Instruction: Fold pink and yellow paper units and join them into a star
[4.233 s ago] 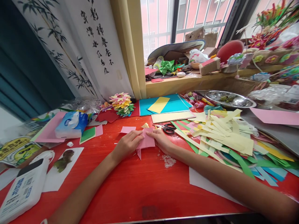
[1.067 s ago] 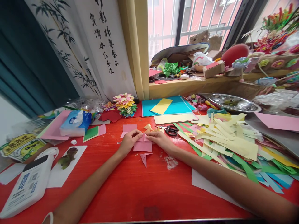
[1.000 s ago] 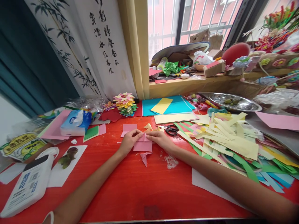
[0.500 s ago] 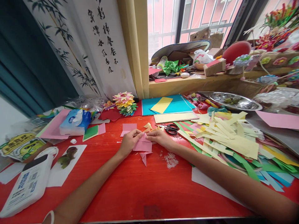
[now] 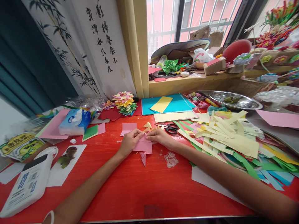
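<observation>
Between my two hands is a small folded piece of pink paper [image 5: 145, 137], pinched at its top. My left hand [image 5: 131, 141] closes on its left side with thumb and fingertips. On its right side, the fingers of my right hand [image 5: 160, 137] are pressed together on the same piece. Below the fingertips lies a flat pink paper sheet [image 5: 143, 146], and a pointed folded pink piece [image 5: 143, 158] sticks out under it. Another creased pink sheet [image 5: 129, 127] rests just behind my left hand. Small folded yellow pieces [image 5: 148, 125] sit behind my fingers.
Black-handled scissors [image 5: 171, 128] lie beyond my right hand. Cut paper strips [image 5: 224, 133] are heaped at the right. A layered folded-paper model [image 5: 125, 102] stands at the back, near a blue sheet [image 5: 149, 104]. Tissues [image 5: 74, 123] and a white box [image 5: 28, 186] are at the left.
Both hands keep their pinch on the small pink piece and have hardly moved. The camera view has shifted very slightly; the other things stay where they were.
</observation>
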A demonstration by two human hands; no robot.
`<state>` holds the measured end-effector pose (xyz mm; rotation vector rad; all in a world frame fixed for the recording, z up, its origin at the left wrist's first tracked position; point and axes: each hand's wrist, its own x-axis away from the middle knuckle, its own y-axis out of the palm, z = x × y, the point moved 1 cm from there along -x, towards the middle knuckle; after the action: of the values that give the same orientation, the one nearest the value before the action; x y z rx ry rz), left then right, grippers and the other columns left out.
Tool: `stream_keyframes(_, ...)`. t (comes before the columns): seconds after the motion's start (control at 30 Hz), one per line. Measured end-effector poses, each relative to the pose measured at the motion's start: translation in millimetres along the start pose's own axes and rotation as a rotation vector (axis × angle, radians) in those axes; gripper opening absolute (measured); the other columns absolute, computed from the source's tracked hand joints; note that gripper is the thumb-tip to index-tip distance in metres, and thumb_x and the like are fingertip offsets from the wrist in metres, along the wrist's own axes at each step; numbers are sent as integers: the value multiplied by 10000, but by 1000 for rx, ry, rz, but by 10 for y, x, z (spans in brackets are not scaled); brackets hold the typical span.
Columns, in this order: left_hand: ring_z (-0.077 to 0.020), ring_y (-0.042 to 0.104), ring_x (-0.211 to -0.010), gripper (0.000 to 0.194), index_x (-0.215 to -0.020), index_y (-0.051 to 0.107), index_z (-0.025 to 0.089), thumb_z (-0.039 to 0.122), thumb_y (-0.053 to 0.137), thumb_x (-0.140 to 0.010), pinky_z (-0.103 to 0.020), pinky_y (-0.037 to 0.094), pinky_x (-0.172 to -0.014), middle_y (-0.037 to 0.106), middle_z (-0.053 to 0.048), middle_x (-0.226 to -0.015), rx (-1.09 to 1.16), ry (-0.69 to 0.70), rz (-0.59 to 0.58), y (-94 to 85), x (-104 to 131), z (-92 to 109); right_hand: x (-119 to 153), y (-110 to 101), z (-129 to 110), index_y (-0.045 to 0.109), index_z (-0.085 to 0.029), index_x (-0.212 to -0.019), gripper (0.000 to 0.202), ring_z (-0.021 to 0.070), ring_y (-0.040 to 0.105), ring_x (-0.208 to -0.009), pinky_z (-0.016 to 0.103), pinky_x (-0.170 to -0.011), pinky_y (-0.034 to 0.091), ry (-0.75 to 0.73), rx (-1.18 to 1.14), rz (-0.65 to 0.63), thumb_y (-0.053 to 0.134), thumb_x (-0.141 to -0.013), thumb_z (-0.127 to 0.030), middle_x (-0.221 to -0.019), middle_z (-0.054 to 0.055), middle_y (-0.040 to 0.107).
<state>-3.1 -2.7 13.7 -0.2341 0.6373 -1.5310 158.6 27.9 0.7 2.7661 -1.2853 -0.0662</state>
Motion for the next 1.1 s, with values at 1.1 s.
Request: stream_keyframes(1.1, -99, 484, -610, 280, -736, 567, 169, 409, 440, -803, -187, 340, -555, 576, 27, -673, -64, 47, -67, 14, 18, 17, -11, 10, -4, 553, -119, -650, 363, 93, 503, -582, 223, -566, 419, 50, 95, -32, 619, -665, -477, -637, 11, 528)
